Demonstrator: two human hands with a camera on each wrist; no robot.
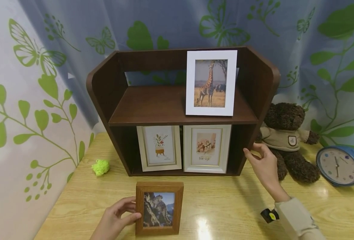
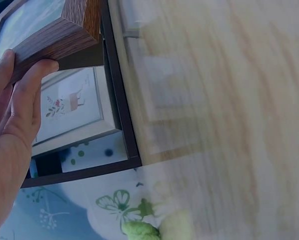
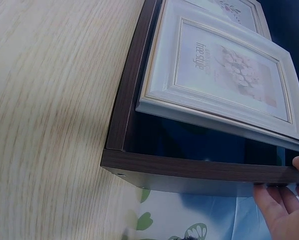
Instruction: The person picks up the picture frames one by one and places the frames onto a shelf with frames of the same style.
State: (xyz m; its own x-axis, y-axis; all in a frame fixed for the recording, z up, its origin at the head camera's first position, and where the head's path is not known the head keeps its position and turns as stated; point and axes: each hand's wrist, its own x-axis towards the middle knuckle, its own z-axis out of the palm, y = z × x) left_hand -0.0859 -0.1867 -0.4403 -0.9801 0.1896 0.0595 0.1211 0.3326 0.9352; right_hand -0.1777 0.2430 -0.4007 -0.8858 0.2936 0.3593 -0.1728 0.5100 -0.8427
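Observation:
My left hand grips a brown wooden picture frame by its left edge, thumb in front and fingers behind. The frame, with an animal on rocks in its picture, stands upright before a dark brown shelf. My right hand pinches the front edge of the shelf's right side panel, as the right wrist view also shows. On the top board stands a white picture frame with a giraffe. Below, a cream frame with a plant picture and a white frame with flowers lean side by side.
Right of the shelf sits a brown teddy bear, with a blue alarm clock beside it. A bright green yarn ball lies on the wooden table at the left. A leaf-patterned curtain hangs behind.

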